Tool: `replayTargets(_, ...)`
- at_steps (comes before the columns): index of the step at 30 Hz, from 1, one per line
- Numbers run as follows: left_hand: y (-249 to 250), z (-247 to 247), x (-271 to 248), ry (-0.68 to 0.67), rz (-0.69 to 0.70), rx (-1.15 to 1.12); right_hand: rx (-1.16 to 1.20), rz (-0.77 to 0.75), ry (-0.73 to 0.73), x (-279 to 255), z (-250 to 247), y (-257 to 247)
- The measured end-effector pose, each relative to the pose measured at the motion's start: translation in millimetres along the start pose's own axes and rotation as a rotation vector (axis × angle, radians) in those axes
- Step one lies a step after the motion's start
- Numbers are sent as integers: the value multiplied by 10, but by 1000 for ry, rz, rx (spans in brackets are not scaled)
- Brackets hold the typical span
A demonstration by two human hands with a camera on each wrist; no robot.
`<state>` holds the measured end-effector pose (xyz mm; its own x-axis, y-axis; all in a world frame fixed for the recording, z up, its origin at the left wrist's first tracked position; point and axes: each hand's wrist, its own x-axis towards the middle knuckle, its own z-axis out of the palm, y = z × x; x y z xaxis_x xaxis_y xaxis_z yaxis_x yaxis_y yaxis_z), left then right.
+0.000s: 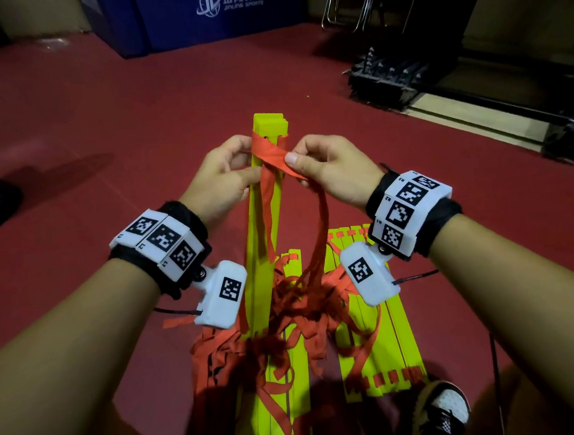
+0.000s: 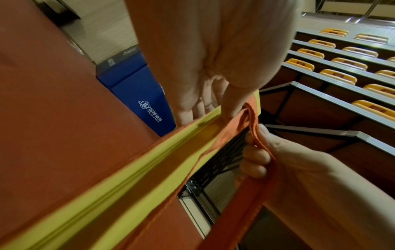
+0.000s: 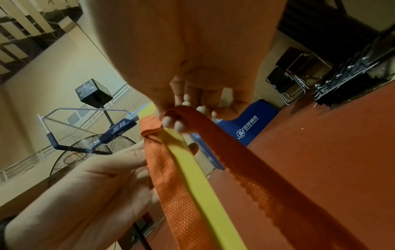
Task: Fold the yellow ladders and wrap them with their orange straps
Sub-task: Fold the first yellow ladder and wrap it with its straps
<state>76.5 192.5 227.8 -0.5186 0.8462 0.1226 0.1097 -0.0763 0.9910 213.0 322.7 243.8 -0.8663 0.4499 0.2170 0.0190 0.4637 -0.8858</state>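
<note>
Gripping orange strap (image 1: 271, 150) around yellow ladder bundle (image 1: 266, 198): both hands, red floor (image 1: 133, 109) beyond.

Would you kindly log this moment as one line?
step: wrapping | left hand: grips ladder | right hand: pinches strap | second ladder: on floor

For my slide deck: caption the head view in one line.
Left hand steadies the folded yellow ladder while the right hand pinches an orange strap crossed over its top.
</note>
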Motion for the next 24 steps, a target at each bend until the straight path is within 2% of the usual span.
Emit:
replayTargets(4, 0, 11, -1, -32, 5, -2, 81, -26, 6, 5, 16, 4)
replayTargets(6, 7, 25, -13, -45, 3, -1, 43, 6, 22, 4, 23, 12)
replayTargets(10, 34, 38, -45, -83, -11, -11, -100, -71, 56, 20, 27, 47)
replayTargets(14, 86, 48, -81, -121, -47, -8, -126, -57, 107, 51, 18, 86)
replayTargets(20, 9, 73, -58, -57, 54, 64, -161, -76, 101, 51, 30, 55)
replayTargets(24, -27, 46, -31, -69, 96, 112, -142, -66, 84, 30, 0, 54)
